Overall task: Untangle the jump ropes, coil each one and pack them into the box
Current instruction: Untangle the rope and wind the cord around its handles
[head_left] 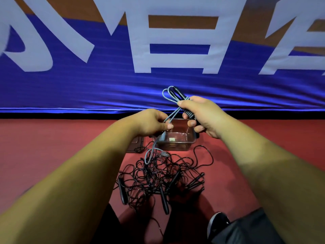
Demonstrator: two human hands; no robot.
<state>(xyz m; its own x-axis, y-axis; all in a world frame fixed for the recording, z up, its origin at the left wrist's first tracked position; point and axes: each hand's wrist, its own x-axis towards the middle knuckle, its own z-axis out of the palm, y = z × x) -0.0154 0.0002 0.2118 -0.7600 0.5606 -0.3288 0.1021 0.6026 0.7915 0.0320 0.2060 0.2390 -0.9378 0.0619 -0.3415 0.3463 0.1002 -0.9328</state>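
Hands were both busy on the grey rope (173, 110), and what a floppy customer it looked. The right hand (202, 117) was wrapped tight around a ribbed dark handle (190, 115) plus the gathered loops, which poked out above the fist against the blue banner (88, 88). The left hand (154, 123) pinched the free strand between thumb and fingers, feeding it across. Below that pinch the cord sagged down to the red floor (52, 147), looping beside the black tangle (158, 176) of thin ropes and their handles.

Light stuff, by my reckoning, and limp: each loop would spring open unless pinned, so the fist around the bundle was the sensible anchor. The black cords looked thinner still, slick and prone to snagging; I'd take those by their stiff handles and draw them out slowly.

The clear box (175, 138) sat on the floor just beyond the tangle, under the hands, holding no rope yet.
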